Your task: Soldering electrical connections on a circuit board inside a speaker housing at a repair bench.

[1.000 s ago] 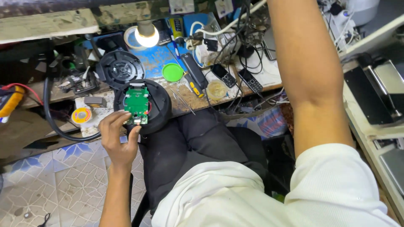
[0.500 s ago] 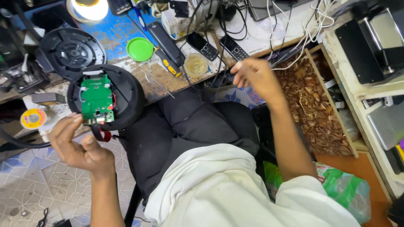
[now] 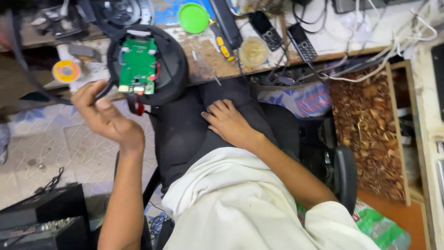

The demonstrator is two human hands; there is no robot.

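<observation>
In the head view, a round black housing [image 3: 159, 65] is seen lying open at the near edge of the workbench [image 3: 208, 60], partly overhanging the lap, with a green circuit board [image 3: 138, 65] seated face-up inside it. It appears to be placed there so that the board is exposed and within easy reach of the seated person.

The left hand [image 3: 104, 115] is raised just below and to the left of the housing. Its fingers are curled around a black cable [image 3: 105, 88] that runs up to the housing's lower left rim; the cable is pinched rather than the housing itself, so the board lies just above and to the right of the grip, close but not touched. A short red piece [image 3: 134, 107] hangs under the housing beside the thumb; what it is cannot be told.

The right hand [image 3: 227, 122] is laid flat and empty on the dark trousers [image 3: 185, 134], fingers spread, holding nothing, well apart from the housing.

Further back on the bench, a green lid [image 3: 194, 17], a yellow tape roll [image 3: 66, 71], a small clear tub [image 3: 253, 50] and two phones [image 3: 282, 34] are seen.
</observation>
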